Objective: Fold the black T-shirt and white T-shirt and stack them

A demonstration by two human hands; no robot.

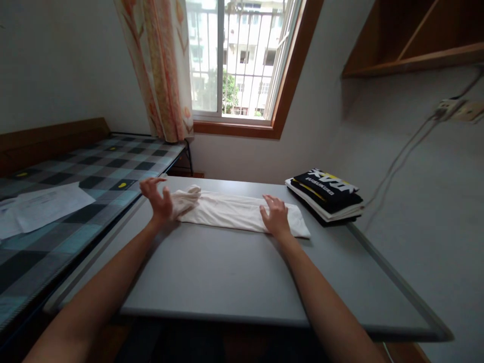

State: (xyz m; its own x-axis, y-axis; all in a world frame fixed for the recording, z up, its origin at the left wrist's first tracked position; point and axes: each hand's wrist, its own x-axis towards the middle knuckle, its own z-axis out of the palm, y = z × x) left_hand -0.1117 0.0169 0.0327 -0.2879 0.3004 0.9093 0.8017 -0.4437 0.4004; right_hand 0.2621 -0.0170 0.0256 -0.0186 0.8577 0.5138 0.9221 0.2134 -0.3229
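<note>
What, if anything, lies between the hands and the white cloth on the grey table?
Nothing visible. The right hand rests flat on the white cloth near its right end. The left hand is open at the bunched left end, touching or just beside it. The stack of folded clothes sits apart, to the right.

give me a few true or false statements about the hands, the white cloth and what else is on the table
1. The right hand rests flat on the white cloth. True.
2. The left hand grips a pair of scissors. False: it is open, fingers spread, at the cloth's bunched end.
3. A stack of folded clothes sits on the grey table right of the cloth. True.
4. The white cloth hangs over the table's near edge. False: it lies as a long strip on the far half.
5. The window is fully covered by the curtain. False: the curtain hangs to one side.
</note>
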